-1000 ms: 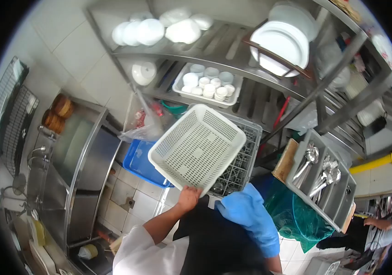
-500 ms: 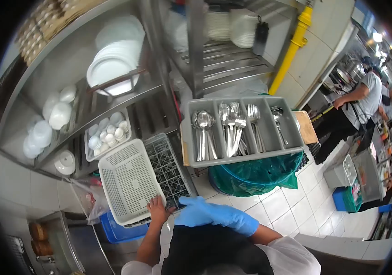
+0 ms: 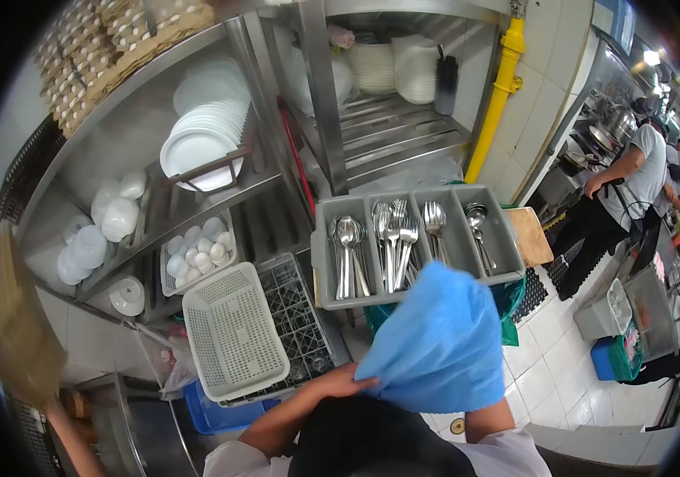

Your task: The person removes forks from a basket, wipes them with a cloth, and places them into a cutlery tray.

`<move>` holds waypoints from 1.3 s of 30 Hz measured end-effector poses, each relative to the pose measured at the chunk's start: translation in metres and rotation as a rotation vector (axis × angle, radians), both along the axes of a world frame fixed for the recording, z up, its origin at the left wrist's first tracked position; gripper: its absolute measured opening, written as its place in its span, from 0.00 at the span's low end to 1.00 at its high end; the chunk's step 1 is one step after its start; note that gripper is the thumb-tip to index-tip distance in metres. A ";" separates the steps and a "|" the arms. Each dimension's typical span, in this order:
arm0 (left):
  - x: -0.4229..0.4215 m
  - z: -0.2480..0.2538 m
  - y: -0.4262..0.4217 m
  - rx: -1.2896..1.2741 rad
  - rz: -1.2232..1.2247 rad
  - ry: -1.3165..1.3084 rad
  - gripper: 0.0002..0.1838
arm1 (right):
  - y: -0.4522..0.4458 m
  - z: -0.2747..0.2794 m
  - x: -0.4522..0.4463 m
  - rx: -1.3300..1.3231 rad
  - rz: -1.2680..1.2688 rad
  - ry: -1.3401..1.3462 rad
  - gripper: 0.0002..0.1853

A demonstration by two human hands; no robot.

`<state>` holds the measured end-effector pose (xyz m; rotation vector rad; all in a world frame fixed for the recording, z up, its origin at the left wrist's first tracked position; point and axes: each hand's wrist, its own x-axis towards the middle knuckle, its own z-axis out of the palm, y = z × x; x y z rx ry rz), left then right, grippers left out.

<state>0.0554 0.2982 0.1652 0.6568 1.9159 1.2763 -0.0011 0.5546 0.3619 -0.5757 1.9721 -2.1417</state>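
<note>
A blue cloth (image 3: pixel 443 342) hangs spread out in front of my apron, just short of the cutlery tray (image 3: pixel 334 292). My left hand (image 3: pixel 343 381) pinches the cloth's lower left edge. My right hand is hidden beneath the cloth; only the right forearm (image 3: pixel 489 420) shows below it, so its fingers cannot be seen. The grey tray has several compartments with spoons (image 3: pixel 347 246), forks (image 3: pixel 394 238) and other cutlery. Left of the cloth sits a white perforated basket (image 3: pixel 233 334), resting on a grey glass rack (image 3: pixel 296 306).
Steel shelves on the left hold white plates (image 3: pixel 197 155), bowls (image 3: pixel 120 219) and a crate of cups (image 3: pixel 201 258). At the far left, another person's arm (image 3: pixel 73 437) is beside a brown stack (image 3: pixel 22 310). A yellow pipe (image 3: pixel 499 95) runs behind the tray. Co-workers (image 3: pixel 634 175) stand at right.
The blue cloth has risen and spread out over my right hand. My left hand has left the white basket and moved right to the cloth's edge. Another person's arm has appeared at far left.
</note>
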 end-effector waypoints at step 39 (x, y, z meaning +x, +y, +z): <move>-0.001 0.025 0.001 -0.446 0.003 -0.366 0.31 | 0.225 0.232 0.061 0.141 1.159 1.080 0.21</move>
